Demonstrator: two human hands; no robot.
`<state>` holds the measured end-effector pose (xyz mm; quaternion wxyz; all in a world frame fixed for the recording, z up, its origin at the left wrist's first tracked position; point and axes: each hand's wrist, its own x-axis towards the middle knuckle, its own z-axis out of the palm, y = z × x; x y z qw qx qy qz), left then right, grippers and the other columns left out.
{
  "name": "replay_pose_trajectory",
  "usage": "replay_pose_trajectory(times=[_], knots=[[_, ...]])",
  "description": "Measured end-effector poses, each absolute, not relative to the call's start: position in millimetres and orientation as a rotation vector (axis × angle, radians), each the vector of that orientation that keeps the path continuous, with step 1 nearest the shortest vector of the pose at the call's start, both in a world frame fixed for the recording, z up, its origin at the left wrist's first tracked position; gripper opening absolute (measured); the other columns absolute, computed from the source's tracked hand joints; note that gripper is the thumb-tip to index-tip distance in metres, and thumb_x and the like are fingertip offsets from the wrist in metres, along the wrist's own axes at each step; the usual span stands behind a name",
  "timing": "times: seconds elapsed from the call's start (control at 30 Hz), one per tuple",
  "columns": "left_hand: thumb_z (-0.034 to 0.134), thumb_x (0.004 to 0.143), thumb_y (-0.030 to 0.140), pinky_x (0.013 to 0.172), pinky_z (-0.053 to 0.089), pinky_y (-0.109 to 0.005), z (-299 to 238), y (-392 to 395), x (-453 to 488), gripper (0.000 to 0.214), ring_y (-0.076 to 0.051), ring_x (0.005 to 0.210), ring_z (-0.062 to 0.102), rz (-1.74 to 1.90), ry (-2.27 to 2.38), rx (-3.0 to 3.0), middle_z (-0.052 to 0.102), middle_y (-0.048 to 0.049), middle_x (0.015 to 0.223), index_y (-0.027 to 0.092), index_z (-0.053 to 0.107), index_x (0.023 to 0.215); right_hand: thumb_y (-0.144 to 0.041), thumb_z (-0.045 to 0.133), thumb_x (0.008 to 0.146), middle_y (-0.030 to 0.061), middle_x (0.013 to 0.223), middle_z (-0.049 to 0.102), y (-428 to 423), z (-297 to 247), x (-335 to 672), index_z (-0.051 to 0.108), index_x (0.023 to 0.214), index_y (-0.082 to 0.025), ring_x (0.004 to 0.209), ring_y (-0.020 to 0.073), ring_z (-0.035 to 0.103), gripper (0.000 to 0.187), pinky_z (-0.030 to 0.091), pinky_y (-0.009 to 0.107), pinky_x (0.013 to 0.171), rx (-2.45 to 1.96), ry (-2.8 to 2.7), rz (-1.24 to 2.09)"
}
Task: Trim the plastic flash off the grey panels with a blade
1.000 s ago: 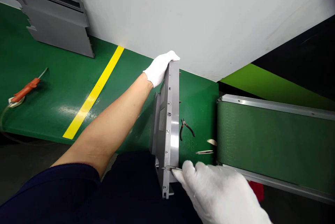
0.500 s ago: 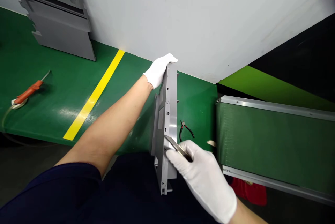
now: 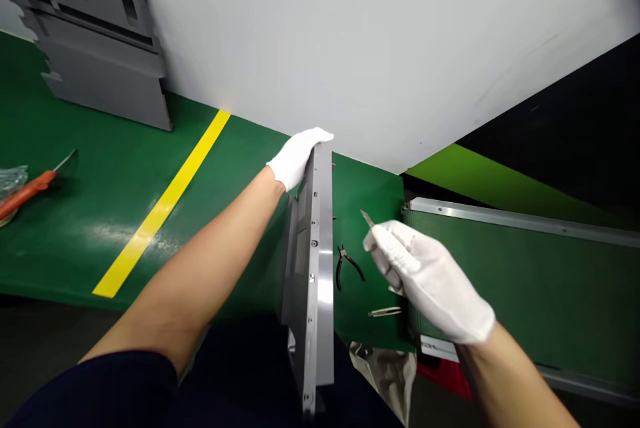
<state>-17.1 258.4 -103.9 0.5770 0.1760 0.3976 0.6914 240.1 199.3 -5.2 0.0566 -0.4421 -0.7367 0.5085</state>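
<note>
1. A vented gray panel (image 3: pixel 105 85) stands on the green surface (image 3: pixel 125 161) against the white wall (image 3: pixel 300 41).
2. A yellow tape stripe (image 3: pixel 165 205) crosses the surface slantwise.
3. An orange-handled tool (image 3: pixel 25 195) lies beside crumpled clear plastic (image 3: pixel 13 179).
4. Black-and-red-handled cutting pliers (image 3: pixel 343 253) lie near a slim pale tool (image 3: pixel 385 312).
5. A green conveyor belt (image 3: pixel 540 281) adjoins the surface's right end.
6. Below are beige cloth (image 3: pixel 387 375) and red cloth (image 3: pixel 447 376).

A pale wall (image 3: pixel 310 48) rises at twelve o'clock, a glossy green bench (image 3: pixel 130 175) spans nine, a conveyor (image 3: pixel 550 281) lies at four, dark floor (image 3: pixel 40 341) at eight.
</note>
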Motion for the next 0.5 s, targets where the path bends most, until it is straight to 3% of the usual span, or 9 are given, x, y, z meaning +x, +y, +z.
replay_pose_trajectory(times=[0.13, 0.3, 0.5], knots=[[0.08, 0.083, 0.037, 0.063, 0.047, -0.03, -103, 259, -20, 0.033, -0.014, 0.057, 0.05, 1.639, 0.984, 0.372, 0.049, 0.0026, 0.062, 0.021, 0.054, 0.07, -0.063, 0.045, 0.101, -0.0049, 0.065, 0.05, 244, -10, 198, 0.061, 0.086, -0.023, 0.059, 0.0125, 0.046, 0.045, 0.041, 0.027, 0.056, -1.186, -2.404, 1.314], [0.073, 0.083, 0.063, 0.054, 0.042, -0.032, -106, 259, -24, 0.053, -0.014, 0.05, 0.047, 1.546, 1.009, 0.39, 0.046, 0.0012, 0.058, 0.023, 0.046, 0.062, -0.068, 0.032, 0.103, -0.0035, 0.066, 0.053, 292, -19, 150, 0.055, 0.075, -0.023, 0.063, 0.0137, 0.047, 0.058, 0.039, 0.028, 0.063, -1.147, -2.75, 0.766], [0.071, 0.088, 0.054, 0.055, 0.041, -0.031, -103, 257, -26, 0.05, -0.013, 0.05, 0.046, 1.559, 1.028, 0.357, 0.045, 0.0019, 0.057, 0.023, 0.044, 0.061, -0.075, 0.017, 0.101, 0.0016, 0.072, 0.063, 307, -17, 125, 0.063, 0.083, -0.025, 0.063, 0.0177, 0.053, 0.07, 0.035, 0.03, 0.06, -1.257, -3.015, 0.292]])
